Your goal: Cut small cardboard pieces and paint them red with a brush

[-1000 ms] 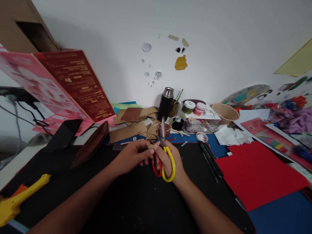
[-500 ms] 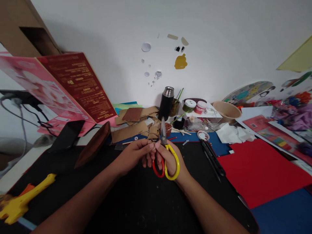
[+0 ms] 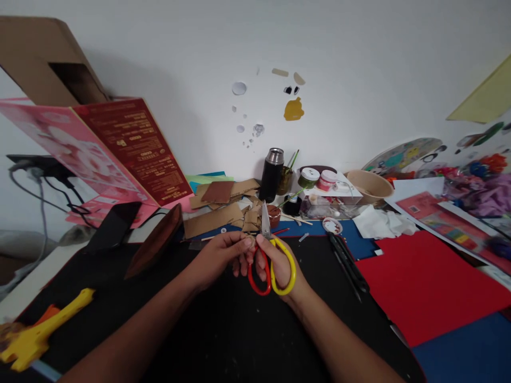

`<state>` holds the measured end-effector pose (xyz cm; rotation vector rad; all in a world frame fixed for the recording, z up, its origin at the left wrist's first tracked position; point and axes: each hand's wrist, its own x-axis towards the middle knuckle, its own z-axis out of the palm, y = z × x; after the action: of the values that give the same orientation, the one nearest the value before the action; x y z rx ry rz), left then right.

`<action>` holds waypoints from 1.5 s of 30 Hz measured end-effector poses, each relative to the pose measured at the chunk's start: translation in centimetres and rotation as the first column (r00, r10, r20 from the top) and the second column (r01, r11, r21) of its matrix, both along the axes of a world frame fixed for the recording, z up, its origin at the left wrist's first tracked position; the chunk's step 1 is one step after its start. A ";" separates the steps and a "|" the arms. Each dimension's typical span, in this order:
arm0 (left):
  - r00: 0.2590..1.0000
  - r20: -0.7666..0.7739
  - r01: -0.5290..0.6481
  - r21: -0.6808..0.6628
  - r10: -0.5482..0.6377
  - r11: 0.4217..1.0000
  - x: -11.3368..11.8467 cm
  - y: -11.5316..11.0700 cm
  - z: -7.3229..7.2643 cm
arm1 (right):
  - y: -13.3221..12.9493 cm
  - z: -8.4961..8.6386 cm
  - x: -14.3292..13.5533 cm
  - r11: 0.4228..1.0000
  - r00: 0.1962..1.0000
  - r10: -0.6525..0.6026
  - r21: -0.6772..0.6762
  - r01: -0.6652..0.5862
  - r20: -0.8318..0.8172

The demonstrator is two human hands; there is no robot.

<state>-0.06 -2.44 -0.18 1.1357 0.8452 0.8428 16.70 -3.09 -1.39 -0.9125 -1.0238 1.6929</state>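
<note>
My right hand point(image 3: 279, 263) is closed round a pair of scissors point(image 3: 283, 266) with one yellow and one red handle; the blades point away from me and look closed. Close beside it, my left hand point(image 3: 225, 252) pinches a small brownish piece point(image 3: 252, 241) between thumb and fingertips, too small to name. The two hands nearly meet over the black mat point(image 3: 239, 330). Just beyond the blades lie cardboard scraps point(image 3: 217, 219) and an open jar of brown paint point(image 3: 273, 213).
A black flask point(image 3: 271, 175) stands by the wall, with paint jars point(image 3: 310, 176) and a tan bowl point(image 3: 369, 186) to its right. Red sheet point(image 3: 431, 287) lies at right, beside black pens point(image 3: 347, 260). At left are a brown boat-shaped piece point(image 3: 155, 242) and a yellow giraffe-like figure point(image 3: 48, 330).
The camera view has tilted up slightly, so the background sits lower. The scissors have turned a little in my right hand, their red handle shifting slightly left. Both hands stay close together.
</note>
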 end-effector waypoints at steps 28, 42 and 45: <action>0.988 -0.149 -0.017 0.130 0.036 0.991 0.0 0.2 -0.1 | 0.1 -0.2 0.1 0.994 0.993 -0.047 0.102 0.037 0.104; 0.969 -0.245 0.002 0.173 0.040 0.985 -0.3 0.2 -0.3 | -0.2 -0.6 -0.1 0.996 0.995 -0.049 0.080 0.042 0.090; 0.974 -0.220 -0.007 0.186 0.049 0.982 -0.5 0.2 -0.4 | -0.2 -0.2 0.0 0.995 0.994 -0.056 0.084 0.048 0.093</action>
<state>-0.53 -2.23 -0.62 1.4040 0.9854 0.8394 16.69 -3.26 -1.63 -0.9666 -1.1149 1.5654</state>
